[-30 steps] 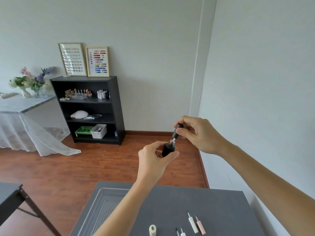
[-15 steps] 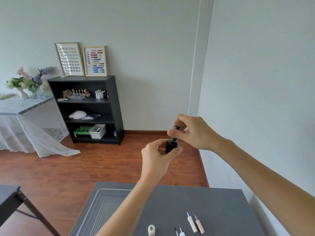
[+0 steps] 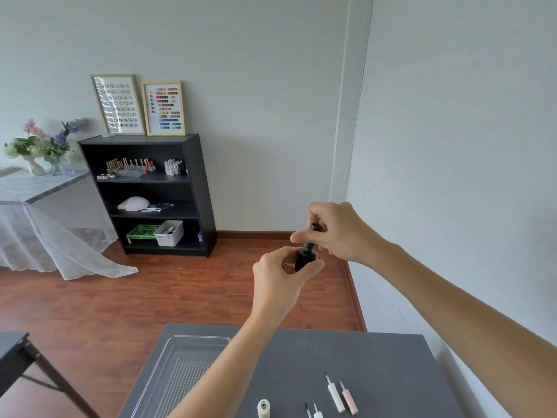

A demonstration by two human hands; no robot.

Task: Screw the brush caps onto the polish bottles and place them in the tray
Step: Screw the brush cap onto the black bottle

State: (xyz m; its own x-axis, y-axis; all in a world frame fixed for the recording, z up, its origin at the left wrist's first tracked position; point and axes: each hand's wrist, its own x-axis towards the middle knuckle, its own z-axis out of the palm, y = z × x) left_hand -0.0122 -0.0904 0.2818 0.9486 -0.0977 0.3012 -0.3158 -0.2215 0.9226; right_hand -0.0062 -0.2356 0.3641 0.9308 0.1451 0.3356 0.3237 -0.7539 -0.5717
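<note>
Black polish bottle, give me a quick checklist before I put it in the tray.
1. Left hand grips black polish bottle: ok.
2. Right hand pinches brush cap: ok.
3. Cap seated on the bottle neck: ok.
4. Cap screwed fully tight: cannot tell.
5. Clear tray has free space on the table: ok.
6. Other brush caps capped onto bottles: not ok, lying loose.

Hands [image 3: 280, 276] hide most of black bottle [image 3: 305, 260].

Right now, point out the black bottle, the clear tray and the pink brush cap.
black bottle [image 3: 303, 260]: head view, on its body.
clear tray [image 3: 199, 337]: head view, on its far rim.
pink brush cap [image 3: 350, 403]: head view, on its handle.
</note>
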